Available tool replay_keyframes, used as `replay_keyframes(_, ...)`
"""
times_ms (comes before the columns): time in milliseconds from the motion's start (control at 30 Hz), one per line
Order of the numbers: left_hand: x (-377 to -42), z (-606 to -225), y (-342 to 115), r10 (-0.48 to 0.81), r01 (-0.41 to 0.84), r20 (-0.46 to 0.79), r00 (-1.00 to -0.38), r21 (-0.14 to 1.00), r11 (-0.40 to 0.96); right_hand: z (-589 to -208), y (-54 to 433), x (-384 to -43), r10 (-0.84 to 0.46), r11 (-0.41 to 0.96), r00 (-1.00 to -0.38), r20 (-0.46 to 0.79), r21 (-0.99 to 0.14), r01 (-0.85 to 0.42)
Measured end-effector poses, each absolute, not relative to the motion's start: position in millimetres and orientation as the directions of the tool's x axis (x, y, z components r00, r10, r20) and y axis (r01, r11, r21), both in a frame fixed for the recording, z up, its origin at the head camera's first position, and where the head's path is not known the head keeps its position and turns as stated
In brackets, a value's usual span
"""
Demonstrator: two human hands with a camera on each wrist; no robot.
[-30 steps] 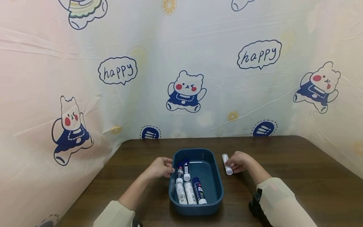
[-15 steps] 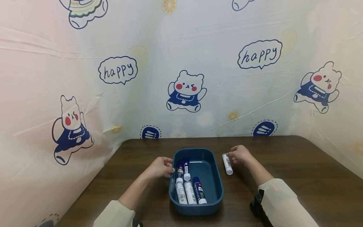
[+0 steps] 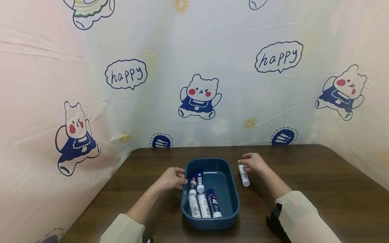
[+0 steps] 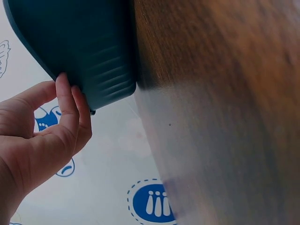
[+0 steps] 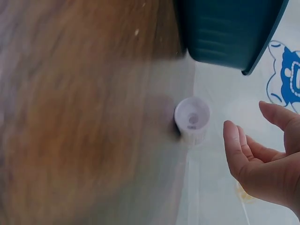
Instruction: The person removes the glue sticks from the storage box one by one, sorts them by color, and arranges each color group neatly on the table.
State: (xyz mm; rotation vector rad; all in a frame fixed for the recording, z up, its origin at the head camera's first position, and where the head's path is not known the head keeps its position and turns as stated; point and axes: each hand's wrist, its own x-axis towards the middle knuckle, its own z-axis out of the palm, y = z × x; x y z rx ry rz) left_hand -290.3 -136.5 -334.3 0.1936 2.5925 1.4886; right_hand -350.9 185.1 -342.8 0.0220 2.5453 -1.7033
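A dark blue oblong bin (image 3: 234, 202) stands on the table, with white glue sticks (image 3: 204, 206) and dark blue glue sticks (image 3: 213, 202) lying in its left and near part. At its left rim is my left hand (image 3: 172, 178); in the left wrist view thumb and fingertips pinch the rim, fingers along the outer wall. One white glue stick (image 3: 244, 177) lies on the table right of the bin, its round end (image 5: 192, 115) facing the right wrist camera. Over its far end hovers my right hand (image 3: 254, 163), thumb and fingers apart, holding nothing.
The brown wooden table (image 3: 291, 172) extends around the bin on every side. Behind it hangs a pale printed curtain (image 3: 237, 67) with bears and "happy" bubbles. A black wrist strap (image 3: 274, 216) is on the right forearm.
My right hand has let go of the white glue stick, shifted toward its far end, then slightly left over it. The left hand stays at the rim.
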Motion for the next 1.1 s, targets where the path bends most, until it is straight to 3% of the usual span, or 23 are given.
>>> replay_keyframes(200,-290,-334,-137,0.185,0.043,-0.060,-0.981,0.862,0.505,-336,172,-343,-0.100,0.319,-0.994,-0.044,-0.948,0.010)
replay_keyframes(500,-290,-335,-136,0.187,0.047,-0.052,-0.981,0.870,0.490,-323,151,-333,-0.167,0.391,-0.986,0.020,-0.916,-0.085)
replay_keyframes(1100,-290,-335,-138,0.183,0.042,-0.059,-0.981,0.864,0.502,-321,113,-331,-0.238,0.384,-0.971,-0.007,-0.919,-0.087)
